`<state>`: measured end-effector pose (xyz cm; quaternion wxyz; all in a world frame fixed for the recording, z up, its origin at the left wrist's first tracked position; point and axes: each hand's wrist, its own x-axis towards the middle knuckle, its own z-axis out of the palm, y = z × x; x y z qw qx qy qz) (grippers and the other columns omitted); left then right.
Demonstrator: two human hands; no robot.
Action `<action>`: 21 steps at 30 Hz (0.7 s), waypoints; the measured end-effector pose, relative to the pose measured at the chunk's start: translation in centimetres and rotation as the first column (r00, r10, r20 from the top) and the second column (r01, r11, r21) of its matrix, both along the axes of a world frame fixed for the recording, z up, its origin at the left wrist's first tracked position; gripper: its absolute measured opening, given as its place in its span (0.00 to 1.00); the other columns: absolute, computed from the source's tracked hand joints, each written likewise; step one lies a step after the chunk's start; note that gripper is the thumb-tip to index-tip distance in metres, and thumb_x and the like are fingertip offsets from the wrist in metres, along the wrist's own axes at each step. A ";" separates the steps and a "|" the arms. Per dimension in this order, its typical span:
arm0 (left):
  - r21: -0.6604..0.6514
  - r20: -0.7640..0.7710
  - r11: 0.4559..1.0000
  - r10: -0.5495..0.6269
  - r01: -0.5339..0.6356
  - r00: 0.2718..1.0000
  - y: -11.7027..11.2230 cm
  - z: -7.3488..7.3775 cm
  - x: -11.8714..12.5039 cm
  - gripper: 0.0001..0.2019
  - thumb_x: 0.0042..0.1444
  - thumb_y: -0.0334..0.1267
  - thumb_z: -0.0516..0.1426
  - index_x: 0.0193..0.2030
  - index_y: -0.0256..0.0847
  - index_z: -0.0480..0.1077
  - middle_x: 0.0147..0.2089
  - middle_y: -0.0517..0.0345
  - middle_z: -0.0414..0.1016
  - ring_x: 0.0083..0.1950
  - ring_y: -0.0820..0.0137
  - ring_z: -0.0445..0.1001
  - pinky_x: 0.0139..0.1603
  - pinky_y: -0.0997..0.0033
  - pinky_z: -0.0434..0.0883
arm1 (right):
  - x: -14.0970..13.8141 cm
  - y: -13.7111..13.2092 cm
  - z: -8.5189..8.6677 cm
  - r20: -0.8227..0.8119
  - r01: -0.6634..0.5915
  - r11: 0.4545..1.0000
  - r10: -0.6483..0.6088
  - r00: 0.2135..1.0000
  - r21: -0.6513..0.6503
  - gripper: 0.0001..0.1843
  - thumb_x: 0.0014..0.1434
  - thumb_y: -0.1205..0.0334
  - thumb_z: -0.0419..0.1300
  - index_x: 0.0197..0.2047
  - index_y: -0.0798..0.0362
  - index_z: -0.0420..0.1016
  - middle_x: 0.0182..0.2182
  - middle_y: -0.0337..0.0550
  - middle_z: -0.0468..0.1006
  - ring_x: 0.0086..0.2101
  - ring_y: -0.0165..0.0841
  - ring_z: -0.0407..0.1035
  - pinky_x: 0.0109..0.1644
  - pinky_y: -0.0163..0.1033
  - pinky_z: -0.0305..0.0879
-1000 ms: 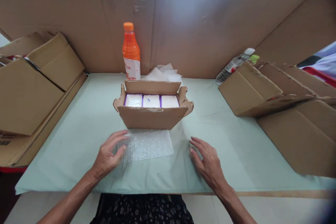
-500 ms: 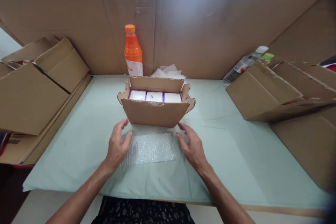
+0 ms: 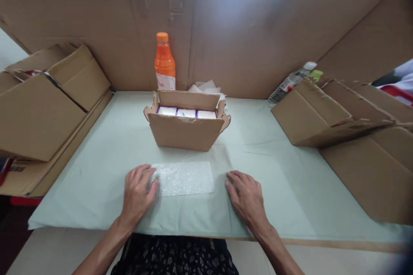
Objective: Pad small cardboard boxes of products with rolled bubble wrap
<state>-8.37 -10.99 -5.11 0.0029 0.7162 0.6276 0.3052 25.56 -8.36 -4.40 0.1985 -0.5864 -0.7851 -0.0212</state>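
Note:
A sheet of bubble wrap point(image 3: 185, 179) lies flat on the table, in front of a small cardboard box point(image 3: 182, 133). The box stands upright with its top flaps raised, and three white-topped packs with purple edges point(image 3: 186, 113) sit in a row inside. My left hand point(image 3: 138, 191) rests at the left end of the bubble wrap, its thumb and fingers apart and the fingertips touching the edge. On the cloth to the right, apart from the wrap, lies my right hand point(image 3: 247, 197), loosely bent and open, holding nothing.
An orange bottle point(image 3: 164, 64) stands behind the box, with crumpled white sheets point(image 3: 206, 87) beside it. Larger cartons flank the table on the left point(image 3: 41, 116) and right point(image 3: 325, 114). A clear bottle point(image 3: 290, 82) leans by the right carton. A cardboard wall point(image 3: 241, 34) closes the back.
Both hands have drawn back from the box's lower corners toward me. My left hand is now at the wrap's left edge; my right hand has moved down and right. The camera view has shifted slightly.

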 end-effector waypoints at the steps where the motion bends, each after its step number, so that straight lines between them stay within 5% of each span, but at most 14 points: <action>1: -0.015 -0.041 0.995 0.099 -0.100 0.994 -0.3 0.1 -0.4 0.12 0.61 0.40 0.57 0.48 0.40 0.74 0.51 0.43 0.75 0.53 0.51 0.70 0.54 0.45 0.67 | -0.3 0.4 0.1 0.014 0.027 1.000 -0.027 1.000 0.009 0.13 0.68 0.58 0.53 0.49 0.50 0.76 0.45 0.52 0.80 0.44 0.46 0.73 0.45 0.50 0.65; 4: -0.103 -0.082 0.968 0.220 -0.228 0.972 -0.5 -0.1 -0.1 0.10 0.57 0.43 0.59 0.38 0.39 0.75 0.48 0.42 0.75 0.51 0.49 0.70 0.52 0.45 0.68 | -3.4 1.3 -0.1 0.046 0.026 1.000 -0.026 0.999 -0.010 0.11 0.65 0.56 0.57 0.43 0.53 0.76 0.41 0.52 0.80 0.39 0.45 0.72 0.42 0.48 0.65; 7: -0.149 0.069 0.974 0.180 -0.168 0.981 -0.4 -0.5 1.8 0.06 0.55 0.36 0.55 0.30 0.41 0.71 0.44 0.47 0.78 0.48 0.55 0.73 0.50 0.51 0.71 | -6.3 1.4 -0.8 -0.051 -0.031 0.996 0.027 0.998 -0.084 0.08 0.64 0.61 0.57 0.34 0.53 0.74 0.35 0.48 0.79 0.36 0.41 0.73 0.40 0.44 0.67; 9: -0.167 0.233 0.979 0.154 -0.117 0.960 -0.7 -0.3 2.6 0.06 0.57 0.36 0.54 0.34 0.42 0.71 0.38 0.52 0.78 0.42 0.61 0.77 0.44 0.59 0.74 | -6.8 1.0 -0.7 -0.208 -0.067 0.987 0.035 0.978 -0.149 0.08 0.64 0.62 0.55 0.35 0.53 0.74 0.29 0.43 0.78 0.31 0.37 0.73 0.36 0.39 0.68; 11: -0.166 0.369 0.981 0.158 -0.103 0.916 -1.1 1.0 2.7 0.12 0.60 0.39 0.55 0.48 0.41 0.72 0.34 0.57 0.78 0.36 0.65 0.78 0.36 0.67 0.75 | -6.3 0.8 0.9 -0.381 -0.109 0.978 0.034 0.924 -0.176 0.12 0.65 0.60 0.54 0.48 0.54 0.74 0.25 0.37 0.76 0.25 0.32 0.70 0.30 0.35 0.67; 13: -0.086 0.446 0.989 0.143 -0.117 0.884 -0.9 3.7 2.0 0.23 0.61 0.41 0.57 0.63 0.40 0.64 0.35 0.59 0.79 0.36 0.68 0.80 0.36 0.71 0.76 | -5.6 1.1 4.1 -0.499 -0.151 0.983 0.080 0.863 -0.104 0.24 0.66 0.60 0.55 0.63 0.54 0.66 0.24 0.33 0.76 0.22 0.29 0.68 0.30 0.33 0.68; 15: 0.108 0.466 0.986 0.064 -0.129 0.883 0.7 7.5 1.0 0.26 0.62 0.39 0.58 0.66 0.43 0.62 0.40 0.58 0.80 0.39 0.70 0.80 0.42 0.70 0.77 | -5.1 2.7 8.4 -0.535 -0.159 0.985 0.171 0.827 0.069 0.30 0.66 0.60 0.57 0.70 0.51 0.59 0.27 0.32 0.78 0.24 0.28 0.69 0.34 0.33 0.70; 18: 0.421 0.317 0.906 -0.095 -0.051 0.944 5.9 14.3 -0.1 0.13 0.62 0.34 0.57 0.53 0.44 0.73 0.44 0.57 0.81 0.41 0.71 0.80 0.48 0.70 0.75 | -4.8 7.5 14.8 -0.452 -0.191 0.936 0.313 0.835 0.296 0.22 0.66 0.62 0.58 0.62 0.46 0.72 0.36 0.37 0.83 0.31 0.28 0.74 0.41 0.34 0.71; 20: 0.409 0.123 0.909 -0.147 0.085 0.981 10.3 18.1 -0.4 0.11 0.62 0.34 0.53 0.44 0.43 0.77 0.42 0.55 0.82 0.43 0.68 0.79 0.48 0.68 0.74 | -4.9 11.6 17.6 -0.343 -0.264 0.922 0.354 0.870 0.282 0.15 0.65 0.63 0.57 0.51 0.48 0.81 0.40 0.41 0.84 0.36 0.30 0.76 0.43 0.35 0.70; 21: 0.290 0.027 0.950 -0.128 0.115 0.991 12.4 19.5 -0.3 0.13 0.61 0.33 0.52 0.43 0.42 0.78 0.41 0.54 0.82 0.42 0.67 0.79 0.47 0.67 0.73 | -5.0 13.6 18.5 -0.282 -0.299 0.931 0.350 0.893 0.208 0.14 0.64 0.64 0.56 0.47 0.48 0.83 0.40 0.41 0.85 0.37 0.31 0.76 0.43 0.35 0.69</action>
